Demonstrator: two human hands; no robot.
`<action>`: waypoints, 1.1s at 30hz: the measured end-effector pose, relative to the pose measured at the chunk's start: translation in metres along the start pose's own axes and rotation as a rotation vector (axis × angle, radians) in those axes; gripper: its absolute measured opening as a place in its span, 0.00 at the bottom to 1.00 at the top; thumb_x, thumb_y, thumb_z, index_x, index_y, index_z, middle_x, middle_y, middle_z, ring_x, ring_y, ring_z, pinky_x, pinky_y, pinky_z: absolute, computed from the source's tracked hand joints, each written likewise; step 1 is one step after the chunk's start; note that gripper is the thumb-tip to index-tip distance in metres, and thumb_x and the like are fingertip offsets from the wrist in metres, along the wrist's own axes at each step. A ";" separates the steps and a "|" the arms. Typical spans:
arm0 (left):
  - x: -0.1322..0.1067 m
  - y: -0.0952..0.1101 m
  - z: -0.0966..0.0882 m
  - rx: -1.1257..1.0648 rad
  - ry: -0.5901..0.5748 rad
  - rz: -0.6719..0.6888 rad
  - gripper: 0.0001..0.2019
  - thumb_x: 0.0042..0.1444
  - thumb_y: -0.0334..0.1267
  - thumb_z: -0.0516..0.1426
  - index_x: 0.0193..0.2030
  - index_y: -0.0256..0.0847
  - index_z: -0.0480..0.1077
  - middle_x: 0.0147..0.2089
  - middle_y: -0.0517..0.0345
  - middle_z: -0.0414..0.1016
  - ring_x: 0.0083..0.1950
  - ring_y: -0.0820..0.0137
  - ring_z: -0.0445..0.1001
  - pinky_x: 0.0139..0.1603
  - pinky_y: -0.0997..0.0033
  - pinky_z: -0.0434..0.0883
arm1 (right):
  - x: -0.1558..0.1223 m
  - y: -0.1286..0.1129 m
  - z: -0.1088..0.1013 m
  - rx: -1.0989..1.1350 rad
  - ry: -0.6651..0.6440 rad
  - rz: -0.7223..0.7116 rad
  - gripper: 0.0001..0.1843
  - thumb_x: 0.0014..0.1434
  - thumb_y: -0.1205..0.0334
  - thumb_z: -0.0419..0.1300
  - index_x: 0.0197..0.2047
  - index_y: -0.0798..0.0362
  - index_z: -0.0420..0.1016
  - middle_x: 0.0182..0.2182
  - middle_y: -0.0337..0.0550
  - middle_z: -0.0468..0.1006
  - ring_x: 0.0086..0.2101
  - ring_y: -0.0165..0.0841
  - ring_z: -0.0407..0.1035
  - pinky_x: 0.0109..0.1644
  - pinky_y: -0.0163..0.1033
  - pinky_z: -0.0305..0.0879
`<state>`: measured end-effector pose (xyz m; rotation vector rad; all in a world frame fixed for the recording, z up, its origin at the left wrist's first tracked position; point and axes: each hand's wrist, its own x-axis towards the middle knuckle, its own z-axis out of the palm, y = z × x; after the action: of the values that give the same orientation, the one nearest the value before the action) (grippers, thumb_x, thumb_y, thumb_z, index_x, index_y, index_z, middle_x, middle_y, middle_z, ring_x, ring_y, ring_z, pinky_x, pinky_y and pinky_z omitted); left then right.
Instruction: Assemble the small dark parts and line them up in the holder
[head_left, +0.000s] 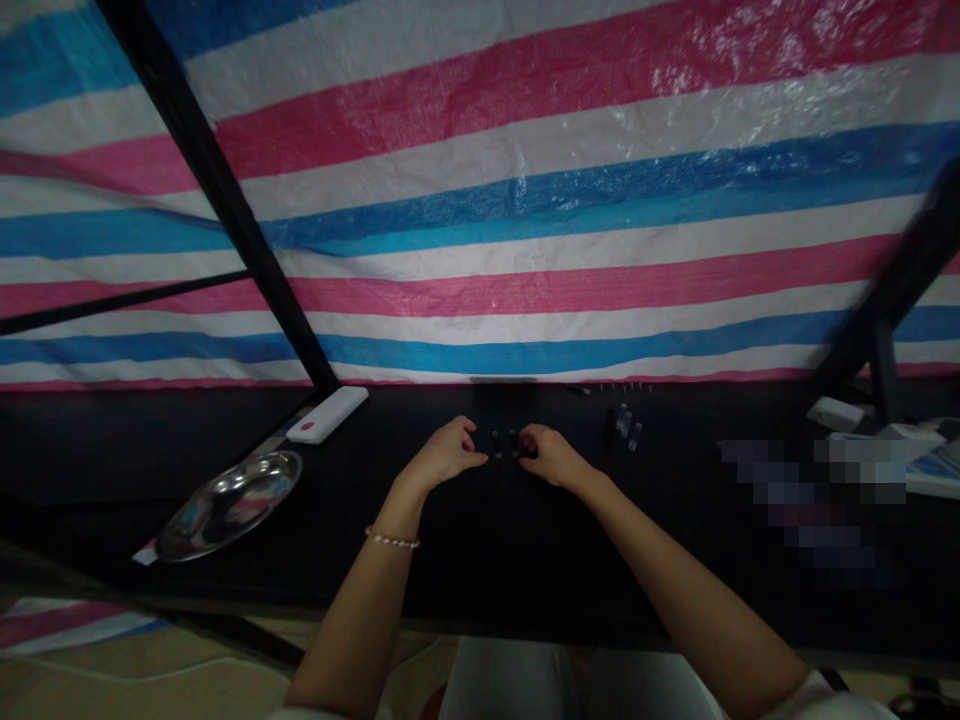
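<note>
Two small dark upright-looking pieces with pale ring-like ends, one on the left (496, 445) and one on the right (514, 443), are on the black table between my hands. My left hand (448, 452) is beside the left piece, its thumb and forefinger apart with nothing between them. A beaded bracelet (393, 541) circles that wrist. Closer in, my right hand (553, 455) curves beside the right piece, thumb and fingers apart. Whether its fingertips touch that piece is too dark to tell. The pieces' exact kind cannot be made out.
Several clear little cylinders (624, 420) lie right of my hands, with a row of tiny screw-like bits (626, 387) behind. A shiny metal plate (229, 505) and a white oblong box (328, 415) lie left. Papers (934, 465) sit far right. Black frame bars (225, 205) flank the striped sheet (525, 280).
</note>
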<state>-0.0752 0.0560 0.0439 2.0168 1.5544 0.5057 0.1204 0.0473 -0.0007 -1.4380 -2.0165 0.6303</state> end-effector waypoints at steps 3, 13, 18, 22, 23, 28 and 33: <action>-0.001 -0.004 0.006 -0.088 0.015 -0.018 0.24 0.39 0.35 0.58 0.46 0.34 0.61 0.31 0.61 0.68 0.30 0.73 0.66 0.29 0.75 0.61 | 0.000 0.000 -0.001 -0.001 -0.013 0.002 0.19 0.43 0.72 0.60 0.42 0.60 0.69 0.36 0.48 0.71 0.33 0.30 0.65 0.38 0.34 0.62; 0.005 -0.018 0.017 -0.278 0.135 0.034 0.20 0.40 0.30 0.55 0.45 0.35 0.63 0.31 0.62 0.67 0.25 0.77 0.63 0.28 0.76 0.61 | 0.000 -0.002 -0.028 -0.195 -0.135 0.061 0.28 0.45 0.69 0.60 0.52 0.64 0.64 0.43 0.55 0.71 0.40 0.34 0.68 0.42 0.35 0.62; 0.008 -0.016 0.018 -0.251 0.386 0.065 0.15 0.45 0.33 0.53 0.42 0.35 0.65 0.28 0.63 0.67 0.24 0.78 0.62 0.29 0.75 0.62 | 0.018 0.002 -0.070 -0.571 -0.097 0.175 0.19 0.54 0.67 0.54 0.49 0.63 0.66 0.45 0.55 0.72 0.45 0.36 0.67 0.46 0.35 0.60; 0.004 -0.012 0.018 -0.172 0.537 0.075 0.11 0.48 0.33 0.52 0.39 0.37 0.67 0.26 0.63 0.66 0.24 0.77 0.63 0.30 0.76 0.63 | 0.039 0.014 -0.087 -0.754 -0.052 0.304 0.18 0.55 0.70 0.50 0.49 0.65 0.67 0.47 0.62 0.70 0.48 0.42 0.64 0.48 0.41 0.60; 0.002 -0.011 0.018 -0.151 0.558 0.082 0.10 0.48 0.33 0.52 0.39 0.38 0.67 0.26 0.63 0.66 0.24 0.77 0.63 0.30 0.76 0.63 | 0.044 0.018 -0.088 -0.769 -0.054 0.321 0.18 0.55 0.71 0.50 0.49 0.65 0.67 0.46 0.63 0.70 0.49 0.44 0.64 0.48 0.43 0.60; -0.002 -0.010 0.019 -0.075 0.580 0.095 0.09 0.50 0.33 0.51 0.38 0.39 0.68 0.24 0.64 0.66 0.23 0.78 0.63 0.29 0.77 0.62 | 0.060 0.035 -0.081 -0.839 -0.073 0.377 0.19 0.56 0.72 0.48 0.50 0.65 0.68 0.48 0.64 0.69 0.51 0.46 0.61 0.49 0.48 0.58; -0.003 -0.009 0.019 -0.054 0.578 0.107 0.09 0.51 0.33 0.51 0.38 0.39 0.68 0.24 0.64 0.66 0.23 0.78 0.63 0.28 0.77 0.61 | 0.071 0.045 -0.072 -0.870 -0.093 0.399 0.19 0.57 0.72 0.47 0.50 0.62 0.68 0.48 0.61 0.70 0.51 0.45 0.61 0.49 0.49 0.57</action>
<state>-0.0714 0.0516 0.0236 2.0220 1.7228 1.2458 0.1827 0.1324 0.0340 -2.3765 -2.1979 -0.0885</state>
